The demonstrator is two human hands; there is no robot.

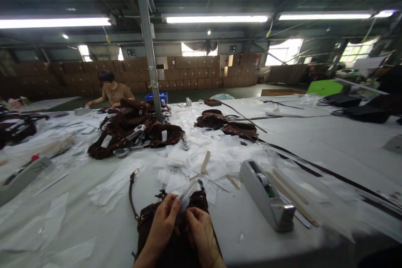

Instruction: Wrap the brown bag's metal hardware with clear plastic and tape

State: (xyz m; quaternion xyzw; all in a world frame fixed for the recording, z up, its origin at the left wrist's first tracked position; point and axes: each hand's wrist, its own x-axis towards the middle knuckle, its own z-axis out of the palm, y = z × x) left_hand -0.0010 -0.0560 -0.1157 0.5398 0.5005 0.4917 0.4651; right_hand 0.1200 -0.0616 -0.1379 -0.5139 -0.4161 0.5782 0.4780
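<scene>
Left hand (pixel 165 215) pinches clear plastic (pixel 188 194), thumb to finger; right hand (pixel 201 228) has fingers bunched just beside it, can't tell on what. Brown bag (pixel 185 249) under both, at tabletop's (pixel 245 226) near edge. Bag looks soft, light, floppy: hold by top rim. Plastic's probably thin, slick: pinch close to its end.

Bare hands (pixel 163 217) and forearms (pixel 147 253)

Dark brown bag (pixel 180 245) under my left hand (pixel 165 217)
Right of my right hand (pixel 201 228), a grey tape dispenser (pixel 265 197); around both, the white surface (pixel 109 234).
</scene>
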